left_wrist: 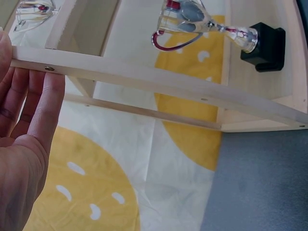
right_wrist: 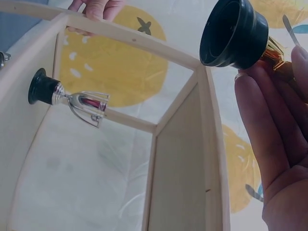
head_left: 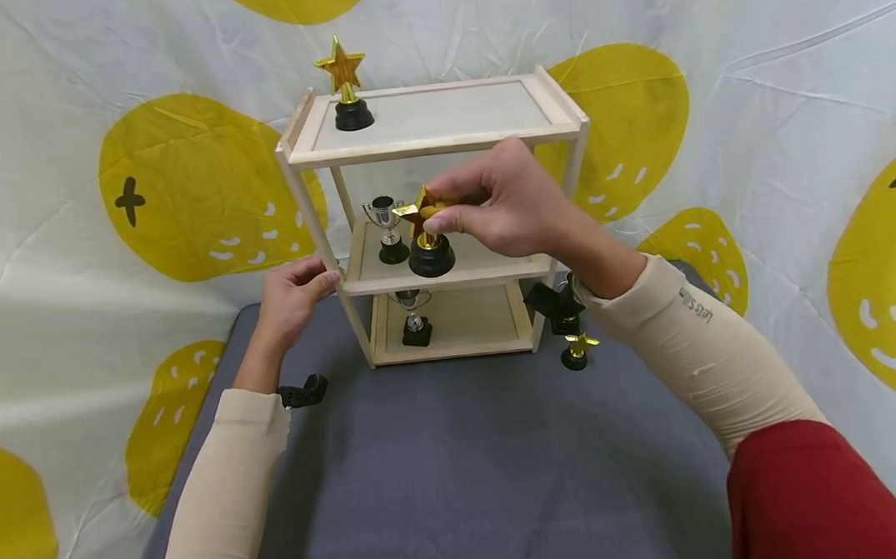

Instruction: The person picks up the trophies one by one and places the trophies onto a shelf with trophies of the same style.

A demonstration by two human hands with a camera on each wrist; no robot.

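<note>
A gold star trophy [head_left: 430, 253] with a round black base hangs in front of the wooden shelf [head_left: 448, 277], pinched by its star between the thumb and fingers of my right hand [head_left: 515, 201]. The right wrist view shows the underside of its black base [right_wrist: 233, 36]. My left hand [head_left: 287, 303] grips the shelf's front left post at middle-tier height; the left wrist view shows the fingers [left_wrist: 45, 106] around that post. Behind the held trophy, a silver cup trophy [head_left: 392, 240] stands on the middle tier. Another silver cup [head_left: 417, 327] stands on the bottom tier.
On the top tier, at its left, stands a larger gold star trophy [head_left: 350, 109]. A small gold star trophy [head_left: 575, 354] sits on the grey surface [head_left: 463, 462] right of the shelf, beside dark objects partly hidden by my right wrist. A patterned cloth [head_left: 770, 90] hangs behind.
</note>
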